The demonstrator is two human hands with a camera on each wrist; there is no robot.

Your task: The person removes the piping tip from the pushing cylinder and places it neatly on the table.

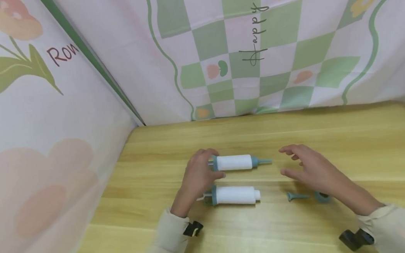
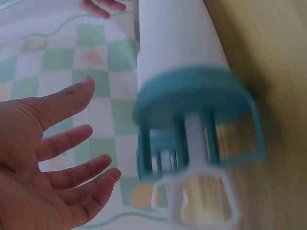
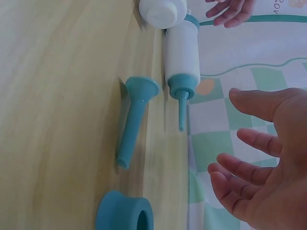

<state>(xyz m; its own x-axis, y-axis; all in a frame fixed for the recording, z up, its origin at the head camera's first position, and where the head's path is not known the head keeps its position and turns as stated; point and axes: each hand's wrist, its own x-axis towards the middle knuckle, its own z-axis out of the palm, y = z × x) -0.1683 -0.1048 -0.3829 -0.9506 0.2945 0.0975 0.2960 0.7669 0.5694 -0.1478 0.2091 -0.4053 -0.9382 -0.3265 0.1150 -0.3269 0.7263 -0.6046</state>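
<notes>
Two white syringes with teal fittings lie side by side on the table. The far syringe point(image 1: 234, 162) has a teal nozzle fitted at its right end; the near syringe point(image 1: 235, 195) ends in a bare white neck. My left hand point(image 1: 196, 173) hovers by the far one's handle end, fingers and thumb parted; the left wrist view shows it holding nothing. Right of the far syringe's tip hangs my right hand point(image 1: 311, 170), fingers loosely bent, nothing in it. Below that hand lie a loose teal nozzle point(image 3: 135, 115) and a teal ring cap point(image 3: 112, 211), partly covered by the forearm in the head view.
The wooden table point(image 1: 282, 230) meets a hanging cloth point(image 1: 211, 41) with green checks at its back edge. Another printed cloth point(image 1: 94, 121) hangs along the left side. Dark wrist cameras sit at both cuffs.
</notes>
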